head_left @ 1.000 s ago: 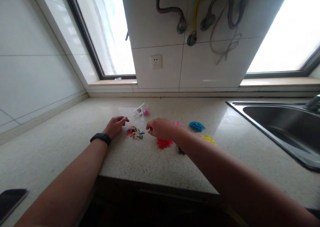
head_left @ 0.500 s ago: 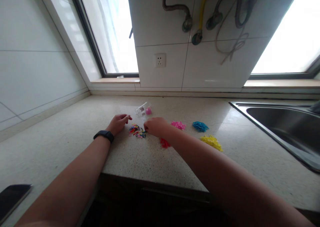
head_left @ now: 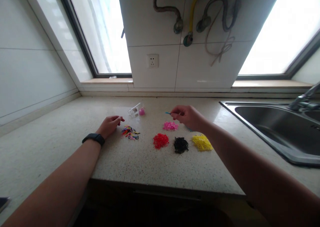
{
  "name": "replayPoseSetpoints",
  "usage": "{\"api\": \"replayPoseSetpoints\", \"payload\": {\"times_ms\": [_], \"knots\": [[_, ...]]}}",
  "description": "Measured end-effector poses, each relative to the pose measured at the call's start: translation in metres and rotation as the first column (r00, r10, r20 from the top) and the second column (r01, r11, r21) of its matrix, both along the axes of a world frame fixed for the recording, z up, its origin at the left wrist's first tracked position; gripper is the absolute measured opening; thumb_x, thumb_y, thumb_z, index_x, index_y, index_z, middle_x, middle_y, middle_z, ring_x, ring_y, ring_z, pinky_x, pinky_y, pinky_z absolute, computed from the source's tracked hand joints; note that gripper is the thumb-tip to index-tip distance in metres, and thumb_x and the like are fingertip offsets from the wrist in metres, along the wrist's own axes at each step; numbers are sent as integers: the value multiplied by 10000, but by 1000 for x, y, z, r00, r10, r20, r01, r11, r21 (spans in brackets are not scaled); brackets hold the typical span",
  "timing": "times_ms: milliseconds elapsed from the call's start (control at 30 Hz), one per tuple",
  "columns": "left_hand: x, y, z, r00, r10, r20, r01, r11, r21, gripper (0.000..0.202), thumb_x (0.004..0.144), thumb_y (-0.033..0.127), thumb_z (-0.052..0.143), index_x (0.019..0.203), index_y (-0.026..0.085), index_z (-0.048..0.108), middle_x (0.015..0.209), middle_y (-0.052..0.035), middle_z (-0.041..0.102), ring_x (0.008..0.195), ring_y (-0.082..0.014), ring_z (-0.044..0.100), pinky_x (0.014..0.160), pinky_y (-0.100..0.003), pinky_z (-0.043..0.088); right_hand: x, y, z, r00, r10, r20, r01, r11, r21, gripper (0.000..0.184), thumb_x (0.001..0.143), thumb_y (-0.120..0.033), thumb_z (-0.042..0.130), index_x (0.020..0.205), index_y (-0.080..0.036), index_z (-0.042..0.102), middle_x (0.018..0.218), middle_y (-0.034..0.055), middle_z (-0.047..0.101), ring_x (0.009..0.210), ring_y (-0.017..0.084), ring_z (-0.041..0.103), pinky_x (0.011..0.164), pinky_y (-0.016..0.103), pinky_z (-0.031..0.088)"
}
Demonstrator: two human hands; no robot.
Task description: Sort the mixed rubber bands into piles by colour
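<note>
My right hand (head_left: pixel 186 115) pinches a small blue elastic band (head_left: pixel 167 112) between thumb and fingertips, in the air above the pink bands (head_left: pixel 170 125). Beneath that hand a bit of the blue pile (head_left: pixel 190 130) shows; the rest is hidden. My left hand (head_left: pixel 111 124) rests on the counter with loosely curled fingers and nothing visible in them. It wears a black wristband (head_left: pixel 94 139). Just right of it lies a mixed-colour heap of bands (head_left: pixel 130 132). Red (head_left: pixel 161 141), black (head_left: pixel 181 145) and yellow (head_left: pixel 202 142) piles lie farther right.
A clear container (head_left: pixel 135 110) lies on its side behind the mixed heap, with a pink round object (head_left: pixel 142 111) by it. A steel sink (head_left: pixel 265 133) is set into the counter (head_left: pixel 140 165) at right. A dark object (head_left: pixel 3 203) shows at the lower left edge.
My right hand has moved from the mixed heap to the right and up, carrying a blue band. The black pile is now uncovered, the blue one mostly covered. The view has shifted right.
</note>
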State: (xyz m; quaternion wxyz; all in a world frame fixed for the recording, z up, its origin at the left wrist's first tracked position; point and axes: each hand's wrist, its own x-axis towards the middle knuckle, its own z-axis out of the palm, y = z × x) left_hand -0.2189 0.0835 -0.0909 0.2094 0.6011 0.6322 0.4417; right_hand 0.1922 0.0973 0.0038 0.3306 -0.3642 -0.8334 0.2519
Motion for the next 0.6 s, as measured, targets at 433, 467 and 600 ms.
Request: {"api": "replayPoseSetpoints", "payload": {"times_ms": [433, 467, 600], "knots": [[-4, -2, 1, 996, 24, -86, -28, 999, -40, 499, 789, 618, 584, 884, 165, 770, 661, -16, 597, 578, -161, 504, 548, -270, 368, 60, -37, -13, 808, 42, -587, -174, 970, -170, 203, 848, -422, 717, 880, -222, 718, 616, -31, 545, 523, 81, 448, 450, 237, 334], [-5, -2, 1, 995, 26, -92, -30, 998, -47, 498, 785, 619, 587, 889, 167, 771, 659, -13, 596, 569, -158, 498, 542, -270, 365, 61, -38, -13, 797, 59, -602, -199, 965, -170, 205, 847, -427, 721, 880, -224, 720, 611, -34, 535, 520, 81, 446, 449, 237, 336], [-6, -2, 0, 995, 22, -98, -26, 998, -48, 495, 793, 614, 582, 891, 166, 769, 654, -7, 587, 557, -151, 487, 541, -269, 365, 65, -41, -11, 782, 87, -617, -238, 957, -167, 204, 838, -431, 742, 880, -232, 731, 600, -34, 525, 532, 87, 460, 452, 239, 343]]}}
